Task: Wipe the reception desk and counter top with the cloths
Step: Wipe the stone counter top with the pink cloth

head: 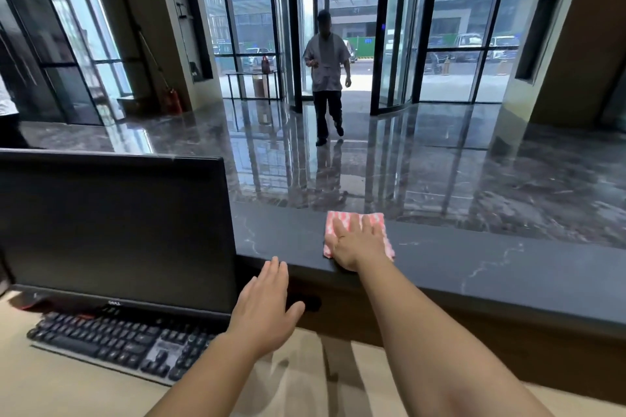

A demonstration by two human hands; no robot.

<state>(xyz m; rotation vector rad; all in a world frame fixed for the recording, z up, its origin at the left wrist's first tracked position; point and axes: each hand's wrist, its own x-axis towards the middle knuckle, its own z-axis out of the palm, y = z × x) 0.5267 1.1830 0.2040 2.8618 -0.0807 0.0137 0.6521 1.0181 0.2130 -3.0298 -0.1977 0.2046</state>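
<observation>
Both bare forearms reach forward over the pale wooden reception desk [67, 382], which fills the bottom of the view. On its left side lies a black keyboard [111, 342], and just behind that stands a black flat monitor [115, 230] with a dark screen.

Left hand [262, 311]: palm down, fingers straight and close together, thumb spread to the side, holding nothing. Its fingertips come up to the near edge of the raised dark grey marbled stone counter top [474, 257]; whether they touch that edge cannot be told.

Right hand [355, 244]: laid flat, palm down, with its fingers spread on the folded pink-and-white checked cloth [331, 225], pressing it onto the counter top rather than gripping it. The cloth lies near the counter's far edge, right of the monitor, and shows on both sides of the hand and beyond the fingertips. The 2 hands are apart, the left 1 lower and to the left of the cloth, not touching it.

Beyond the counter stretches a glossy dark stone floor [440, 162]. A person in a light shirt and dark trousers [327, 71] walks in by the glass doors, and a red fire extinguisher [174, 101] stands by the left wall.
</observation>
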